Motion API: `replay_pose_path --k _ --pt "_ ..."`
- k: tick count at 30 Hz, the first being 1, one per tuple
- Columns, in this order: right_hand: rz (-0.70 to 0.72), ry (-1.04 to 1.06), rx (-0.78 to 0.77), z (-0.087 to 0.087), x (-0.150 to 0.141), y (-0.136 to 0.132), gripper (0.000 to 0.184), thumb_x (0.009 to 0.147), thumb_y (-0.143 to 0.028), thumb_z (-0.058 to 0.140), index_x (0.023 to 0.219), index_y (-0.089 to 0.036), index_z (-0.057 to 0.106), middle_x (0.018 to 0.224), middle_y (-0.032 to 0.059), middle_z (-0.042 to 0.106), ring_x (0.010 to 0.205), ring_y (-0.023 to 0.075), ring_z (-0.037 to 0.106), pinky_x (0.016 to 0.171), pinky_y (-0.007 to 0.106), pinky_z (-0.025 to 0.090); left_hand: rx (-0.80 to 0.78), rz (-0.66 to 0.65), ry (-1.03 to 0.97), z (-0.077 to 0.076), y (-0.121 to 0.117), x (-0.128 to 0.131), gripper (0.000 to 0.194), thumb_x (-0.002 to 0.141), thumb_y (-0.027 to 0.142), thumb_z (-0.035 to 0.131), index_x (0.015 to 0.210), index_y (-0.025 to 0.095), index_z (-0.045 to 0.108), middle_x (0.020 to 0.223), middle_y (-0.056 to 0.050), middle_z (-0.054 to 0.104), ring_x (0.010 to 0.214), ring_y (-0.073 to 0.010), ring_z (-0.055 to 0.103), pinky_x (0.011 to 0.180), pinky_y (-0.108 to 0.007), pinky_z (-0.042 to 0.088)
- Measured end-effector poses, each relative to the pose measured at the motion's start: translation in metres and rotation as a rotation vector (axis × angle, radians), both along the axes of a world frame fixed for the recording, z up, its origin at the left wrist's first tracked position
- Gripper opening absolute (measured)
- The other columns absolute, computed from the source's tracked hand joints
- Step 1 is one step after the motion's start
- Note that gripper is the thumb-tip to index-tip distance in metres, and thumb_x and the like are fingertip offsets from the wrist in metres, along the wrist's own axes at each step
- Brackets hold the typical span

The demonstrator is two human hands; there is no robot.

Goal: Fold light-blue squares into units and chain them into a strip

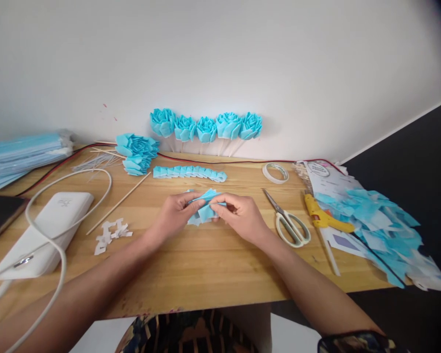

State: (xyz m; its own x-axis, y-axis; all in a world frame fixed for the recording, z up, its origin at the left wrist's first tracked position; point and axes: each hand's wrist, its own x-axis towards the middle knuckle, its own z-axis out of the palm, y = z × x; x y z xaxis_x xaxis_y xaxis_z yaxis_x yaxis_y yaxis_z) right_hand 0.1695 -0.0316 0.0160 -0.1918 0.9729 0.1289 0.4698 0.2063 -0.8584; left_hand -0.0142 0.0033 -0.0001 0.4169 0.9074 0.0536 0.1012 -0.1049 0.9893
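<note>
My left hand (176, 214) and my right hand (238, 214) meet at the middle of the wooden table (206, 264). Both pinch a folded light-blue fabric piece (205, 205) held just above the tabletop, fingers closed on it from either side. Just behind it lies a strip of folded blue petals (189, 172). Several finished blue fabric roses (206, 126) on sticks lean against the wall, and two more roses (136, 152) lie at the back left.
White-handled scissors (288, 220) and a yellow glue gun (325, 215) lie to the right, by a tape roll (275, 172) and blue scraps (382, 225). At left are a white power bank (47, 230) with cable, white paper bits (110, 234), a wooden stick (119, 202) and stacked masks (18, 154).
</note>
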Motion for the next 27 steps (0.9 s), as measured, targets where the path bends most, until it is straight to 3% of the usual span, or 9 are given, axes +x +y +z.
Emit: replay_pose_path --k 4,9,14,18,22,27 --pt "-0.039 -0.025 0.039 -0.002 0.001 0.002 0.016 0.086 -0.03 0.057 0.085 -0.019 0.069 0.065 -0.0001 0.067 0.058 0.0125 0.061 0.055 0.022 0.043 -0.042 -0.045 0.005 0.008 -0.002 -0.003 0.035 0.087 0.046 0.051 0.079 0.019 0.072 0.073 -0.001 0.067 0.067 -0.0155 0.058 0.062 -0.024 0.043" --pt "-0.064 -0.025 0.069 -0.006 -0.003 0.002 0.016 0.085 -0.029 0.057 0.086 -0.02 0.069 0.066 -0.0007 0.066 0.056 0.0117 0.059 0.055 0.023 0.042 -0.046 -0.069 -0.058 0.003 -0.002 -0.001 0.025 0.078 0.039 0.066 0.093 0.02 0.074 0.088 -0.001 0.071 0.081 -0.0185 0.062 0.073 -0.025 0.046" --pt "-0.122 0.047 0.075 -0.01 0.004 0.01 0.017 0.084 -0.033 0.058 0.083 -0.019 0.068 0.066 0.0003 0.066 0.058 0.0131 0.059 0.056 0.023 0.045 -0.15 0.098 -0.15 0.0 0.005 -0.004 0.027 0.074 0.035 0.069 0.094 0.018 0.074 0.074 -0.001 0.07 0.065 -0.016 0.061 0.063 -0.026 0.048" --pt "-0.181 -0.013 0.114 -0.017 0.012 0.018 0.016 0.084 -0.031 0.057 0.08 -0.019 0.067 0.068 0.0003 0.066 0.06 0.0136 0.059 0.06 0.025 0.045 -0.169 0.27 -0.348 0.005 0.015 -0.011 0.028 0.071 0.032 0.073 0.094 0.016 0.072 0.08 -0.003 0.071 0.071 -0.0155 0.063 0.069 -0.028 0.052" --pt "-0.095 -0.139 0.159 -0.022 0.01 0.021 0.016 0.085 -0.027 0.054 0.088 -0.022 0.069 0.087 0.0021 0.072 0.075 0.0158 0.063 0.068 0.027 0.046 -0.207 0.346 -0.475 0.007 0.02 -0.014 0.027 0.069 0.03 0.074 0.09 0.015 0.07 0.085 -0.003 0.07 0.074 -0.015 0.063 0.072 -0.031 0.054" --pt "-0.003 -0.404 0.212 -0.012 0.003 0.032 0.018 0.088 -0.024 0.052 0.095 -0.023 0.068 0.095 0.0037 0.071 0.086 0.0186 0.062 0.073 0.03 0.043 -0.232 0.387 -0.516 0.01 0.019 -0.015 0.027 0.067 0.03 0.075 0.09 0.016 0.07 0.088 -0.002 0.069 0.076 -0.014 0.062 0.069 -0.029 0.055"
